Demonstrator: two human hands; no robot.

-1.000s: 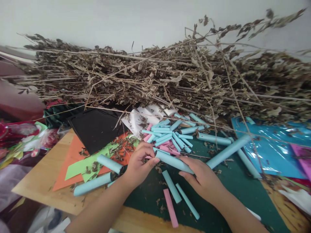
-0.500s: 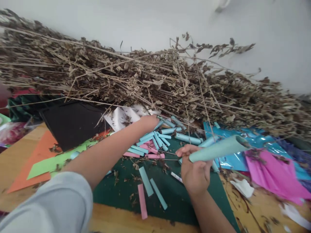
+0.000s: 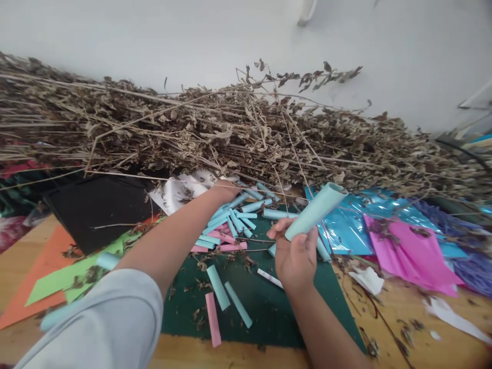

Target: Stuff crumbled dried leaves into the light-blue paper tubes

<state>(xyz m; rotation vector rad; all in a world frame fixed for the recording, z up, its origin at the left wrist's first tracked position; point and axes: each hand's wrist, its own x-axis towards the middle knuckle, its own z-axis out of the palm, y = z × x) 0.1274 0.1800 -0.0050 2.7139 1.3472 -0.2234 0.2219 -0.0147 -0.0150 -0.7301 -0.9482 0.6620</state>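
Note:
My right hand [image 3: 295, 259] is closed round the narrow end of a light-blue rolled paper tube [image 3: 317, 210], which tilts up to the right with its wide end open. My left hand [image 3: 227, 190] reaches to the back of a heap of small blue paper tubes [image 3: 251, 206]; its fingers are hidden behind the hand and among the heap. Several pink paper tubes [image 3: 232, 246] lie in the same heap. Nearer me, a pink tube [image 3: 212, 320] and two blue tubes [image 3: 218, 288] lie apart on the dark green mat [image 3: 269, 320].
A long pile of dried leafy stalks [image 3: 215, 128] runs along the wall behind. Black sheets [image 3: 96, 215], orange paper [image 3: 42, 277] and green paper [image 3: 54, 279] lie at left. Shiny blue film [image 3: 349, 225], pink paper [image 3: 403, 251] and white scraps [image 3: 368, 279] lie at right.
The tube in my right hand has turned more upright. My left hand stays at the back of the heap. The whole view has shifted right.

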